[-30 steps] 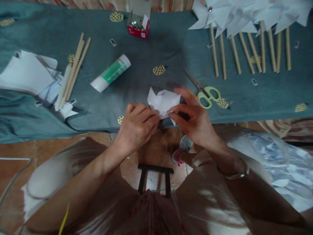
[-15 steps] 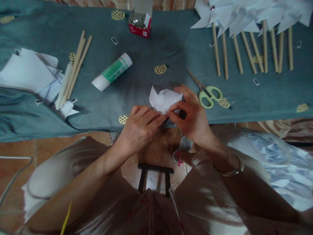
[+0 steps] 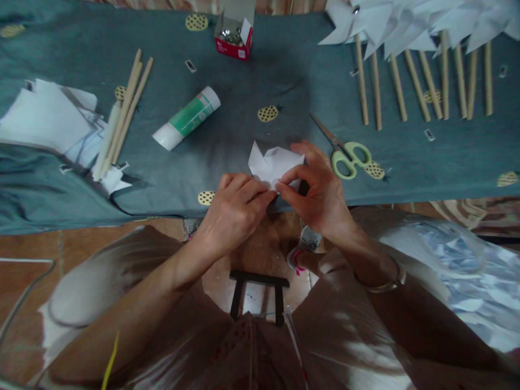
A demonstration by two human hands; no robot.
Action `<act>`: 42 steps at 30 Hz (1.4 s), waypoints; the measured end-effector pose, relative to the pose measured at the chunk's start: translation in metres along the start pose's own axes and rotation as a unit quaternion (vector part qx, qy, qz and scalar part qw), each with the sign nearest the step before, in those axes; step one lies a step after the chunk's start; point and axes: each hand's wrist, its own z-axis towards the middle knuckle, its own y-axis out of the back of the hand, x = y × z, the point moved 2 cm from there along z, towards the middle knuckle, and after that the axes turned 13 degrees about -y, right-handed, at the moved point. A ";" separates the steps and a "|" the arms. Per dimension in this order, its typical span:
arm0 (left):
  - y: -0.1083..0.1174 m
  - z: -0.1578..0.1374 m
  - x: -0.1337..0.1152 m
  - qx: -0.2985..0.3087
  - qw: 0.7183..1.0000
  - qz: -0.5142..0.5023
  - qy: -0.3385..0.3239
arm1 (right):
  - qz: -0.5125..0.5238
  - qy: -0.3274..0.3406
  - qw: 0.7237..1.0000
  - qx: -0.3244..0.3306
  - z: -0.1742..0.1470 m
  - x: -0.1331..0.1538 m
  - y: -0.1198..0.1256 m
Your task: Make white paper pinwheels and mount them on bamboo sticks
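Observation:
Near the front edge of the table, both my hands pinch a partly folded white paper pinwheel (image 3: 276, 161). My left hand (image 3: 239, 208) has its fingers closed on the lower left edge of the paper. With thumb and forefinger, my right hand (image 3: 320, 192) grips the lower middle, close to the left fingertips; its other fingers curl behind the right side. One pointed paper corner stands up at the left. The pinwheel's underside is hidden. Just right of my right hand lie scissors (image 3: 344, 154) with light green handles.
A glue stick (image 3: 187, 118) lies left of centre. Behind stands an open red box (image 3: 233, 44) of shiny metal pins. Wooden sticks (image 3: 132, 103) and white paper sheets (image 3: 49, 119) lie at left. Several finished pinwheels (image 3: 390, 24) on sticks line the back right of the green cloth (image 3: 284, 70).
My right thumb and forefinger have shifted very slightly to the left on the paper, and my left fingertips have drawn back a little. The rest of the scene stays nearly the same.

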 end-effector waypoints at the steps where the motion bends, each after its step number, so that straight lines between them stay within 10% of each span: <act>1: 0.000 0.000 0.000 0.001 1.000 0.000 0.002 | -0.002 -0.001 1.000 -0.001 0.000 0.000 0.000; 42: -0.001 0.001 -0.001 0.001 1.000 0.015 0.002 | 0.007 0.000 1.000 0.001 -0.002 0.001 -0.002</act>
